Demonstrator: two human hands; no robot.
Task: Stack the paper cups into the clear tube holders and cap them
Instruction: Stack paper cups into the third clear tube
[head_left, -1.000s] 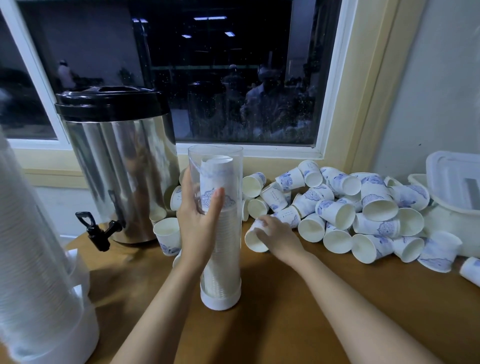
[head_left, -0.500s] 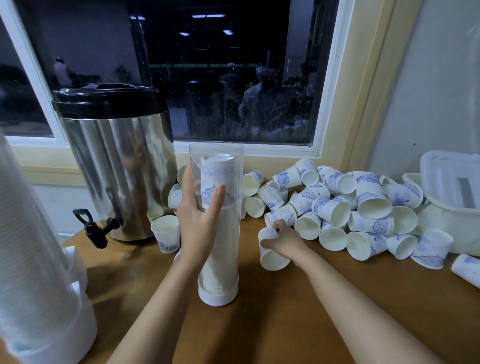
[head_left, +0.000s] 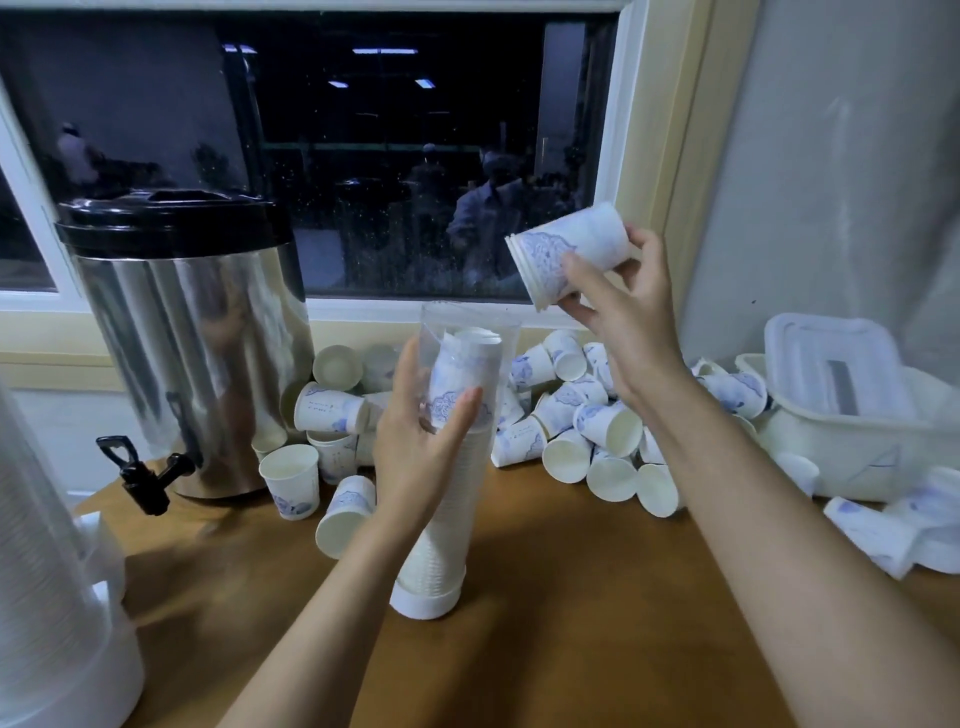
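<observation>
Head view: on the worktop (head_left: 571, 623) stands the nearly full tube (head_left: 441, 545), the left hand (head_left: 421, 441) curled round it. The right hand (head_left: 618, 322) grips nested cups (head_left: 566, 254) above and to the right of its mouth. Next, probably: align them and slide them in.

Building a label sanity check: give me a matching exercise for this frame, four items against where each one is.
Items:
1. clear plastic tube holder
2. nested blue-printed paper cups
3. steel drinks urn with black lid
4. white lidded plastic box

Places:
A. raised in the right hand
B. back left, in front of the window
C. upright on the wooden table, gripped by the left hand
D. right side of the table

Pairs: 1-C, 2-A, 3-B, 4-D
</observation>
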